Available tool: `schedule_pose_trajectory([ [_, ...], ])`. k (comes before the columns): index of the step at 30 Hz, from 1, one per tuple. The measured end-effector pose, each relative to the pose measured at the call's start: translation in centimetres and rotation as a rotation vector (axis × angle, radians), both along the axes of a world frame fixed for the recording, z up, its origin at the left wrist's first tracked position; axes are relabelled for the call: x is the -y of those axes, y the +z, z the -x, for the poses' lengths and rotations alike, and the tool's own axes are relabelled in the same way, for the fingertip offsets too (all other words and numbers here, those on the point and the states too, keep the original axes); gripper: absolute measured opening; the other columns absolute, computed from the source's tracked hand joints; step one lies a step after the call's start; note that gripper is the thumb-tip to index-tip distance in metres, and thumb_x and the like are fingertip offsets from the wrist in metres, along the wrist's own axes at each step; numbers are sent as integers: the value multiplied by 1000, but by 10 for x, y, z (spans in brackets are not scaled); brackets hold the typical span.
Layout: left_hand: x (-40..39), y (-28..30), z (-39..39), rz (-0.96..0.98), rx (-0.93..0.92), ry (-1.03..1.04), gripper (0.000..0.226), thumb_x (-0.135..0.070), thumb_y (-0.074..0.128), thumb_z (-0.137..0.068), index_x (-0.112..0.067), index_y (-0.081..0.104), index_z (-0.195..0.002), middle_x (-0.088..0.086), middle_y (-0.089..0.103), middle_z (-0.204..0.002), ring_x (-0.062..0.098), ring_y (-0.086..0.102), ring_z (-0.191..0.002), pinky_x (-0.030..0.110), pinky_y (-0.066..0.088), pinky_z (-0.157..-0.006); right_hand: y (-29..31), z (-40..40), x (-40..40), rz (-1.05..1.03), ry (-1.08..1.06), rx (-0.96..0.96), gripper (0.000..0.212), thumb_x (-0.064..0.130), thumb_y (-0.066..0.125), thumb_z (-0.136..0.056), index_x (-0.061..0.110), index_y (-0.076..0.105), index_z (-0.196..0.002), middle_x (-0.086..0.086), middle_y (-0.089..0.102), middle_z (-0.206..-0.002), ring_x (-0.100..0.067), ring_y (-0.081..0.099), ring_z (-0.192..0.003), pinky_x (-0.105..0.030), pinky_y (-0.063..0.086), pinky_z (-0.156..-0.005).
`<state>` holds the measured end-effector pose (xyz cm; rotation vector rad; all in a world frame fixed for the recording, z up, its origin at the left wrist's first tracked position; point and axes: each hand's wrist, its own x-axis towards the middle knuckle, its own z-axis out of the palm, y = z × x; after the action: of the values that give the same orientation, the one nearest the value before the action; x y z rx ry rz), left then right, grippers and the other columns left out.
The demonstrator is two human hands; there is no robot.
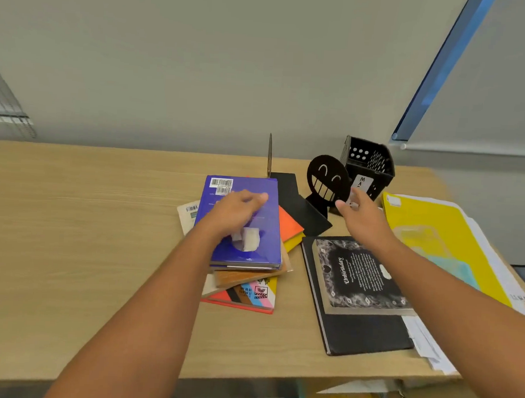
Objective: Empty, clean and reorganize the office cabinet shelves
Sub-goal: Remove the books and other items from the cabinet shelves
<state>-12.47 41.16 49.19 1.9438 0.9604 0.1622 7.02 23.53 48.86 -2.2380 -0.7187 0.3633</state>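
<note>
A wooden desk fills the view, its left half bare. Near the middle lies a stack of books, fanned unevenly, with a blue book on top, barcode stickers at its far left corner. Under it show a pale book at the left, an orange book at the right, and at the near end a striped book with a yellow corner.

The left hand lies over the blue book, fingers stretched out flat toward the far right; it grips nothing. Whether the palm rests on the cover or hangs just above it I cannot tell. A small white lump sits on the cover at the wrist; what it is I cannot tell.

Just right of the stack stand two black bookends: a plain bookend seen edge-on at the far side, and a smiley bookend with a grinning face. Behind the smiley bookend sits a black basket with holes in its walls.

The right hand is held in the air just near of the smiley bookend, fingers loosely spread, thumb out, holding nothing.

Under the right forearm a dark book lies on a black folder. Farther right, a yellow folder rests on white papers reaching the desk's right edge.
</note>
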Motion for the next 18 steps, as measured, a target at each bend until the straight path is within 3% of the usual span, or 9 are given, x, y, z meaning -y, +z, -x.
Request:
schedule_pose_trajectory([
  [2, -4, 17, 14, 104, 193, 116, 41, -52, 50, -99, -28, 59, -131, -7, 62, -128, 16, 55, -123, 31, 47, -90, 3, 21, 26, -129, 2, 20, 50, 34, 53, -102, 25, 41, -149, 4, 49, -148, -15, 47, -134, -35, 41, -107],
  [5, 17, 28, 30, 26, 360, 194, 32, -33, 56, -100, -28, 61, -131, -8, 61, -129, 10, 55, -121, 18, 44, -77, 1, 57, 70, -227, 9, -37, 33, 33, 53, -102, 31, 57, -135, 13, 59, -128, -4, 55, -118, -24, 45, -94],
  [8, 81, 22, 40, 14, 460, 166, 19, -27, 59, -98, -36, 67, -112, -11, 67, -115, 9, 62, -107, 26, 53, -81, -6, 93, 111, -273, 50, -138, 21, 26, 55, -100, 32, 68, -116, 21, 69, -106, 6, 62, -103, -6, 46, -81],
  [9, 109, 14, 44, 40, 471, 123, 18, -24, 60, -97, -37, 68, -106, -11, 69, -108, 11, 64, -101, 30, 55, -82, -11, 104, 125, -297, 61, -193, 20, 22, 55, -100, 29, 70, -112, 17, 73, -100, 5, 66, -97, -7, 49, -79],
  [12, 195, -28, 52, 210, 351, -105, 19, -20, 62, -94, -36, 70, -101, -12, 71, -97, 11, 65, -93, 34, 54, -89, -36, 130, 171, -265, 65, -344, 20, 14, 55, -98, 20, 73, -104, 4, 77, -89, -14, 74, -82, -25, 59, -77],
  [14, 240, -59, 59, 358, 179, -293, 20, -22, 59, -95, -35, 70, -104, -19, 70, -90, 1, 63, -82, 23, 53, -83, -57, 136, 202, -148, 87, -439, 20, 10, 57, -97, 17, 75, -100, -1, 77, -87, -20, 73, -81, -33, 60, -78],
  [16, 270, -85, 65, 464, 3, -464, 26, -17, 56, -95, -34, 70, -109, -25, 64, -78, -8, 54, -67, 12, 44, -73, -72, 131, 235, -2, 111, -522, 17, 13, 60, -97, 19, 75, -101, -6, 76, -81, -20, 72, -78, -34, 58, -80],
  [18, 289, -101, 66, 492, -108, -560, 28, -15, 55, -96, -33, 68, -112, -25, 64, -78, -10, 53, -66, 11, 41, -72, -80, 118, 272, 130, 122, -530, 15, 22, 61, -97, 25, 74, -105, -5, 75, -74, -17, 69, -67, -28, 55, -75],
])
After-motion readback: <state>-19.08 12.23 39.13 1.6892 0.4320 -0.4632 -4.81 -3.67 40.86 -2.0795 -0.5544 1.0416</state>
